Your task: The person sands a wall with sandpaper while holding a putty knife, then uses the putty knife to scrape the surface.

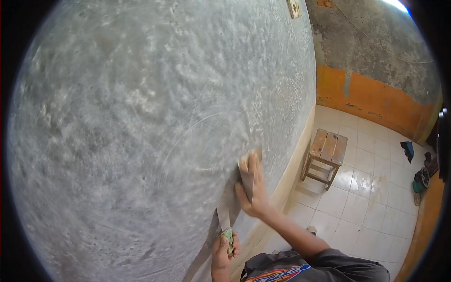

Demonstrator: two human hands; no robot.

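My left hand (221,253) is closed round the green handle of a putty knife (223,218), its flat metal blade pointing up along the wall. Higher up and to the right, my right hand (252,188) presses a folded piece of sandpaper (259,154) to the grey plastered wall (141,141). Only a brownish edge of that sheet shows past the fingers, which are slightly blurred. Pale patches and faint curved scratch marks cover the wall's surface.
A small wooden stool (329,146) stands on the white tiled floor (366,188) to the right. A socket (294,8) sits high on the wall. Beyond are an orange-painted wall band (371,96), a blue-black object (408,151) and dark items (421,180) at the far right.
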